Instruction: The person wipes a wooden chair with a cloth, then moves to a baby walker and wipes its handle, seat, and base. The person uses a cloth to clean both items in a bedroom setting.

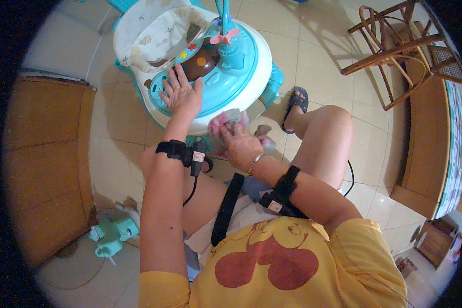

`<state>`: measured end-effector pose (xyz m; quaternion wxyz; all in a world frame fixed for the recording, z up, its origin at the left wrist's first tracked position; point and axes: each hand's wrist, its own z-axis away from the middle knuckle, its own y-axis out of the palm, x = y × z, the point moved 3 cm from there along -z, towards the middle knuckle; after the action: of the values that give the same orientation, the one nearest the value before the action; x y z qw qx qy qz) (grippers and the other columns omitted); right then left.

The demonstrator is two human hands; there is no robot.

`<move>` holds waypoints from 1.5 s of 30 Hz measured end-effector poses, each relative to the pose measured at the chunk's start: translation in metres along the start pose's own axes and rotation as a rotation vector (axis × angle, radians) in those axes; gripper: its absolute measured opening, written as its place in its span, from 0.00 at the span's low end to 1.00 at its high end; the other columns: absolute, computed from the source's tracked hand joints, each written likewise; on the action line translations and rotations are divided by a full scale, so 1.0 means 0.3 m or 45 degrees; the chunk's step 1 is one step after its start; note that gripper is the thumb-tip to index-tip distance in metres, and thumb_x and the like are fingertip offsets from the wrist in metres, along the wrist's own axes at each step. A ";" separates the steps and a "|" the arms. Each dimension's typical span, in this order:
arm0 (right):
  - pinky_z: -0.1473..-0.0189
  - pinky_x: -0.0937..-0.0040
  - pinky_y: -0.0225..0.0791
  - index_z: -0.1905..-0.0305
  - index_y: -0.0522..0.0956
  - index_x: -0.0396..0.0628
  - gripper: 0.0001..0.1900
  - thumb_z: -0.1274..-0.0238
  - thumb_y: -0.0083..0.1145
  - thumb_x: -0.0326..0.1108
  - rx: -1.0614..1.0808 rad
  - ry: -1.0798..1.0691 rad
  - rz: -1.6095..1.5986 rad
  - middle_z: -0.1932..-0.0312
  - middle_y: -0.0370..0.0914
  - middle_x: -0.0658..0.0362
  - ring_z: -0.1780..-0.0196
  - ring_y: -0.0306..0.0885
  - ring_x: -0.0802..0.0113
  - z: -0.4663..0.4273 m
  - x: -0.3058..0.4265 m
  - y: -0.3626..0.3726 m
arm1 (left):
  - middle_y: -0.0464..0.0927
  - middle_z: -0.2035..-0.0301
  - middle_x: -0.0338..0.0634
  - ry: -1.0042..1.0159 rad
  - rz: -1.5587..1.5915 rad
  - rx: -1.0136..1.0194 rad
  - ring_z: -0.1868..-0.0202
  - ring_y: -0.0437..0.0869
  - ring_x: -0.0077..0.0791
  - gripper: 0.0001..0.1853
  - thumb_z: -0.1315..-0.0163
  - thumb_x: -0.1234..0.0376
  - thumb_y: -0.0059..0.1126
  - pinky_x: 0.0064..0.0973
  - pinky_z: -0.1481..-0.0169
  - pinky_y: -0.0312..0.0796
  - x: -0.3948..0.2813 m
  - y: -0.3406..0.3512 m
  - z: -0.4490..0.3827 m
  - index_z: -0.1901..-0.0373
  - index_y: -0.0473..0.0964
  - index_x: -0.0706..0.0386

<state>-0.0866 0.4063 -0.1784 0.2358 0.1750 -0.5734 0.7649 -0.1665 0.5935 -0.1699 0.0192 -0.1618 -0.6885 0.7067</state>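
Observation:
Before me stands a white and turquoise baby walker (250,88) with a patterned fabric seat (159,36), star stickers and a pink toy part (225,37) on a turquoise post. My left hand (183,94) rests with fingers spread on the left part of its turquoise tray, holding nothing. My right hand (243,146) grips a pink and grey cloth (229,117) at the near rim of the walker. Part of the cloth hangs down to the right of the fingers. Straps with small devices are on both forearms.
A wooden cabinet (54,161) stands at the left, with a turquoise toy (115,231) on the floor near it. At the upper right is a wooden chair (392,57), by a wooden table (425,154) with a patterned cover. My sandalled foot (296,106) is right of the walker.

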 end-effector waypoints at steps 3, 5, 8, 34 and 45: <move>0.54 0.57 0.75 0.33 0.63 0.49 0.37 0.49 0.62 0.43 -0.014 -0.149 -0.030 0.46 0.70 0.45 0.46 0.75 0.48 -0.012 0.022 0.019 | 0.39 0.27 0.51 0.014 -0.007 -0.005 0.28 0.43 0.58 0.44 0.36 0.42 0.38 0.59 0.29 0.34 0.006 0.003 -0.002 0.25 0.35 0.52; 0.55 0.58 0.76 0.35 0.66 0.48 0.34 0.50 0.62 0.42 0.014 -0.286 -0.123 0.49 0.74 0.45 0.48 0.76 0.50 -0.024 0.011 0.008 | 0.39 0.27 0.51 0.028 0.001 -0.001 0.28 0.42 0.57 0.44 0.36 0.42 0.38 0.58 0.29 0.33 0.012 0.008 -0.001 0.25 0.35 0.51; 0.54 0.60 0.75 0.38 0.70 0.49 0.30 0.50 0.59 0.40 0.159 -0.400 -0.350 0.51 0.76 0.44 0.51 0.78 0.52 -0.051 -0.076 -0.070 | 0.40 0.27 0.52 0.045 0.033 0.018 0.28 0.41 0.58 0.43 0.35 0.42 0.36 0.58 0.29 0.32 0.024 0.010 -0.003 0.25 0.37 0.51; 0.46 0.59 0.70 0.54 0.75 0.36 0.18 0.32 0.45 0.42 -0.399 -0.087 -3.133 0.57 0.78 0.52 0.58 0.78 0.57 -0.068 -0.491 -0.618 | 0.69 0.43 0.55 0.133 1.224 -0.112 0.42 0.71 0.43 0.37 0.45 0.65 0.64 0.33 0.36 0.62 -0.385 -0.055 -0.050 0.35 0.57 0.65; 0.45 0.60 0.71 0.39 0.70 0.49 0.25 0.38 0.55 0.46 -0.756 0.077 -0.638 0.51 0.75 0.41 0.47 0.76 0.51 -0.290 -0.323 -0.468 | 0.76 0.52 0.47 0.262 1.133 0.098 0.51 0.76 0.36 0.29 0.46 0.65 0.66 0.30 0.43 0.66 -0.321 -0.125 0.058 0.42 0.68 0.62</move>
<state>0.0726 0.5067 -0.1434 0.4725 0.2110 -0.7020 0.4893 -0.0870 0.5545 -0.1136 -0.2119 -0.5102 -0.5200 0.6515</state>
